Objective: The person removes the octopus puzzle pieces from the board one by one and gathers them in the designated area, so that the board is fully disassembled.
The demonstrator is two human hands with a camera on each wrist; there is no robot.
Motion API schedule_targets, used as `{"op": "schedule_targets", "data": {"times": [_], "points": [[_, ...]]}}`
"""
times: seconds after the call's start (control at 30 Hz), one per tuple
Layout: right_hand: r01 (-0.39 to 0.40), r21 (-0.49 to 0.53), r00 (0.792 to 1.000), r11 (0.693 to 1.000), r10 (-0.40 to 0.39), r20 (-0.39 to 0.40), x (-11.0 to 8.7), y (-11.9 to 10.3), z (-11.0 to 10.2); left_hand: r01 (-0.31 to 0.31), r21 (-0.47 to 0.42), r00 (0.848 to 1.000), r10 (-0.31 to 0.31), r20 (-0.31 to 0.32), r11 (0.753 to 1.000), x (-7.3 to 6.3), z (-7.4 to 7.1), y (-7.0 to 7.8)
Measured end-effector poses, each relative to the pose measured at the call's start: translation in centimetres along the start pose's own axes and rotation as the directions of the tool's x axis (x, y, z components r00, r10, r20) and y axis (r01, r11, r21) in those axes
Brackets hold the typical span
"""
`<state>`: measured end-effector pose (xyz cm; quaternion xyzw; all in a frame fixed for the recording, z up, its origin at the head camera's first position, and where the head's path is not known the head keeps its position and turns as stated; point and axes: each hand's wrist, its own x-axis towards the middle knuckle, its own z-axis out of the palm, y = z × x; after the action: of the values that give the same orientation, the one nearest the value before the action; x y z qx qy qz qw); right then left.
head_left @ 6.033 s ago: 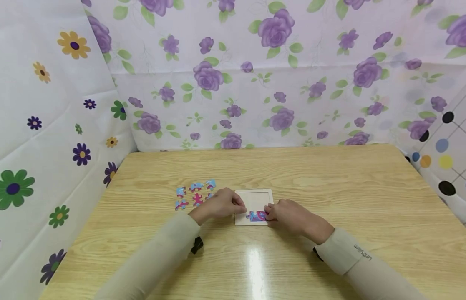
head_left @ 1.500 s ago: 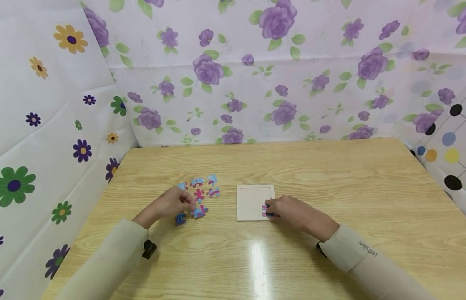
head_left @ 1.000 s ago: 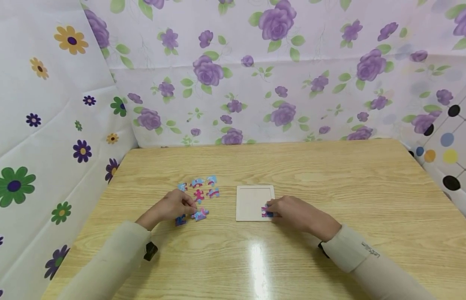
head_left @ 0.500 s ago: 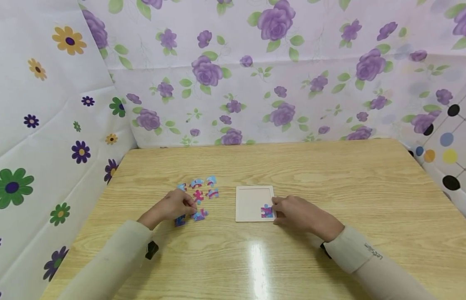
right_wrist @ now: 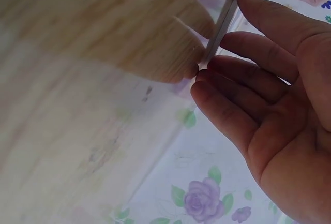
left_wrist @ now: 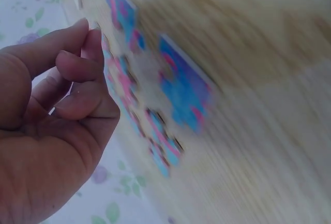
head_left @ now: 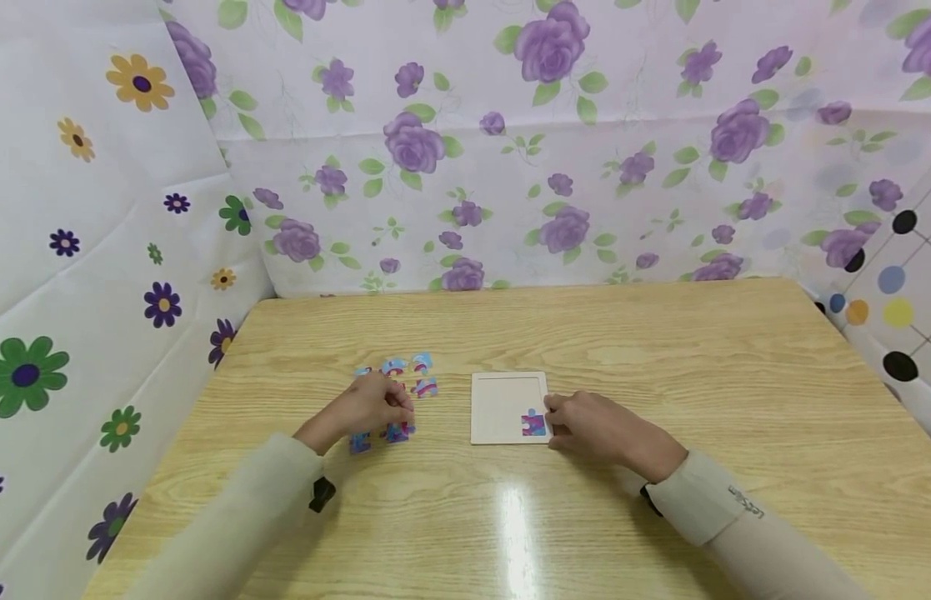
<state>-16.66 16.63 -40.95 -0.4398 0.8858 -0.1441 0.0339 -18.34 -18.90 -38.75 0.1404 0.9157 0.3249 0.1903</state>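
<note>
My left hand (head_left: 371,402) hovers over the loose jigsaw pieces at table left. In the left wrist view its thumb and index fingertips meet, with nothing visible between them, and the other fingers are curled. Just below the fingertips lie a blue-purple jigsaw piece (head_left: 397,432) and another (head_left: 359,442). My right hand (head_left: 591,425) touches the right edge of a square pale puzzle frame (head_left: 498,406); in the right wrist view its thumb and fingertips rest along the frame's side, fingers fairly extended. One purple-pink piece (head_left: 533,423) sits in the frame's lower right corner.
Several more jigsaw pieces (head_left: 425,387) lie behind the left hand, partly hidden by it. The wooden table (head_left: 660,350) ends at a flowered cloth (head_left: 465,217) at the back, with another patterned cloth (head_left: 97,400) on the left.
Six seconds ago both hands were at the frame, with more pieces in its bottom row. The right hand has moved off the corner piece to the frame's edge; the left has just shifted right.
</note>
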Motion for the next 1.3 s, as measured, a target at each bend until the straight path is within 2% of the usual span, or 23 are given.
{"op": "schedule_targets", "data": {"times": [0.27, 0.6, 0.87, 1.13, 1.3], "points": [[0.001, 0.010, 1.000, 1.000, -0.001, 0.007, 0.0, 0.4, -0.1, -0.082, -0.024, 0.996, 0.083, 0.020, 0.996, 1.4, 1.7, 2.2], [0.007, 0.046, 1.000, 0.999, -0.008, 0.013, 0.1, 0.7, -0.2, -0.129, -0.055, 0.988, 0.132, 0.075, 0.990, 3.4, 3.8, 5.2], [-0.025, 0.023, 0.999, 0.999, 0.024, 0.038, 0.3, 0.6, -0.3, -0.127, -0.024, 0.988, 0.129, 0.085, 0.992, 4.9, 5.4, 6.6], [-0.038, 0.016, 0.998, 0.999, 0.038, 0.045, 0.4, 0.5, -0.3, -0.119, -0.024, 0.988, 0.120, 0.093, 0.993, 5.9, 6.7, 7.8], [-0.039, 0.020, 0.998, 0.999, 0.038, 0.044, 0.6, 0.5, -0.4, -0.134, -0.006, 0.986, 0.134, 0.095, 0.991, 6.4, 7.3, 8.2]]}}
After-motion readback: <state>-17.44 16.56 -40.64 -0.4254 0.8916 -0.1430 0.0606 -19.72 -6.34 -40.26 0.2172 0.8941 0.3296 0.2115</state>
